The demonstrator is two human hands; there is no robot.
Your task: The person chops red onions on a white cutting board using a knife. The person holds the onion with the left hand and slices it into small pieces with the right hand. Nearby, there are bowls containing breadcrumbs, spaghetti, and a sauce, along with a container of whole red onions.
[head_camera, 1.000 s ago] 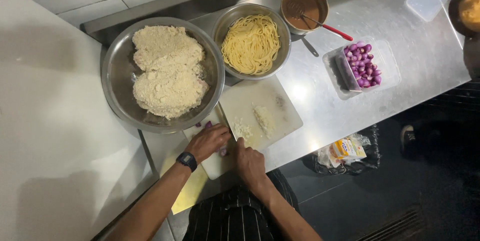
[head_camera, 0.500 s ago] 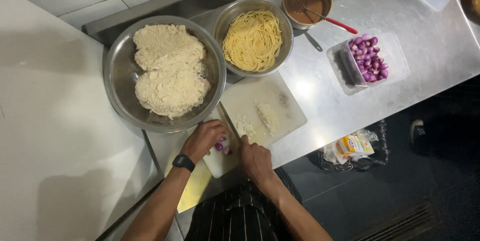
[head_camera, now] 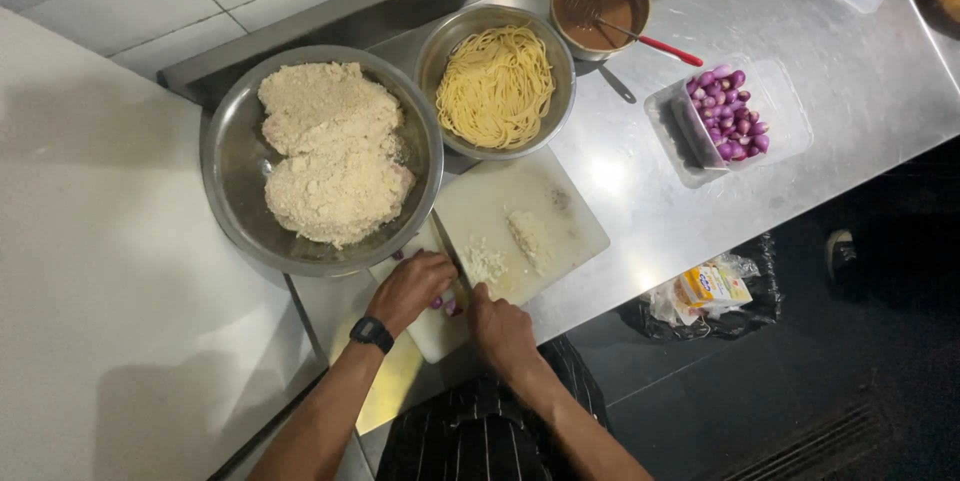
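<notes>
My left hand [head_camera: 410,286], with a black watch [head_camera: 371,333] on its wrist, presses down on small purple shallot pieces [head_camera: 442,303] at the near left end of a white cutting board [head_camera: 560,226]. My right hand [head_camera: 500,329] is right beside it, closed on the handle of a knife [head_camera: 450,259] whose thin blade points away over the board. Two small heaps of chopped white bits [head_camera: 508,246] lie in the middle of the board.
A large steel bowl of breaded pieces [head_camera: 335,156] touches the board's left side. Behind are a bowl of noodles [head_camera: 497,81] and a brown sauce pot with a whisk [head_camera: 600,3]. A clear tub of shallots [head_camera: 728,113] sits right. A bag [head_camera: 705,291] lies on the floor.
Both hands stay at the near end of the board, shifting slightly, with the right hand drawn closer to the left. The view has drifted a little.
</notes>
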